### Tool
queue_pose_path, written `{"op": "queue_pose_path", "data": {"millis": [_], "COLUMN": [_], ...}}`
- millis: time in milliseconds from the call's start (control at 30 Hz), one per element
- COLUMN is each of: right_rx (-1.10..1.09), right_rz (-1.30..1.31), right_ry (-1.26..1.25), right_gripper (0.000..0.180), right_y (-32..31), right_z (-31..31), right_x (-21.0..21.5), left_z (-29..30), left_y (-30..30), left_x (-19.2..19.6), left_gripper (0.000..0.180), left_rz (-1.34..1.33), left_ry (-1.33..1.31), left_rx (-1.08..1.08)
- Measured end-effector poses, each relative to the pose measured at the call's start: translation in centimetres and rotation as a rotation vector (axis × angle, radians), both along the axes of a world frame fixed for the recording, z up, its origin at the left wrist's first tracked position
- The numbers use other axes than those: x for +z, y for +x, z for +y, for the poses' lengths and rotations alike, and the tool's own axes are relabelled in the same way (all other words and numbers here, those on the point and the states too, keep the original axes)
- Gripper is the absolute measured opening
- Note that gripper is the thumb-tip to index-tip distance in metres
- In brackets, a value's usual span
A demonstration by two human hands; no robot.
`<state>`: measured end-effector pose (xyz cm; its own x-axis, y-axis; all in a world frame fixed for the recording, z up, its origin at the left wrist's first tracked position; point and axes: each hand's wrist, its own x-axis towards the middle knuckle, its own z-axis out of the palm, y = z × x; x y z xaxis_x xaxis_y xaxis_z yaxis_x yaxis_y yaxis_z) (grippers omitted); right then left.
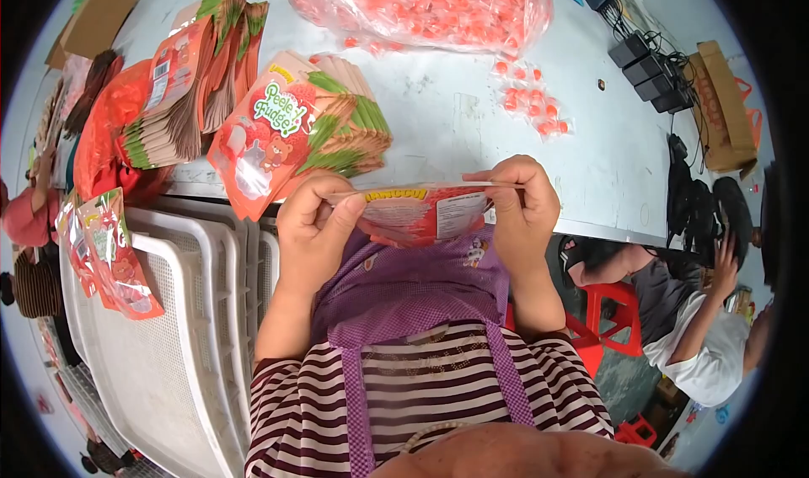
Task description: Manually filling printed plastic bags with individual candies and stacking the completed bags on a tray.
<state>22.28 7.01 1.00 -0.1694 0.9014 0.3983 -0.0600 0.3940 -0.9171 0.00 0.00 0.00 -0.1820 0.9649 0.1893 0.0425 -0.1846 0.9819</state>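
A red printed candy pouch (413,217) is stretched between my two hands in front of my apron, its top edge toward the table. My left hand (320,221) pinches one top corner between thumb and fingers. At the opposite corner my right hand (524,208) has the same kind of pinch. Whether the pouch has anything inside cannot be seen. Just beyond my left hand, a fanned stack of flat red and green pouches (286,128) lies at the table's near edge.
Another pouch stack (194,74) stands farther left. A big clear bag of small red-and-white wrapped pieces (438,6) lies at the back, with several loose wrapped pieces (533,99) nearby. White trays (160,335) at left carry pouches (114,259). Black adapters (649,69) sit right; a co-worker (699,335) sits beyond.
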Motion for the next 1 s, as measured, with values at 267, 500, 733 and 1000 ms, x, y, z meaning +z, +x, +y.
{"op": "queue_pose_path", "data": {"millis": [267,500,733,1000], "right_rx": [-0.020,0.144,0.357,0.315], "right_rz": [-0.180,0.031,-0.132,-0.157], "right_ry": [0.162,-0.171,-0.097,0.040], "right_gripper": [0.011,0.012,0.015,0.018], "right_y": [-0.5,-0.5,-0.8,-2.0], "right_z": [-0.6,-1.0,-0.4,-1.1], "right_x": [-0.2,-0.5,0.1,0.1], "left_z": [0.7,0.1,0.1,-0.3], "left_y": [1.0,0.7,0.4,0.5], "left_x": [0.6,0.1,1.3,1.2], "left_gripper": [0.019,0.013,0.020,0.017], "left_rz": [-0.028,0.108,0.083,0.213], "left_ry": [0.026,0.172,0.194,0.209], "left_rx": [-0.084,0.058,-0.113,-0.070]}}
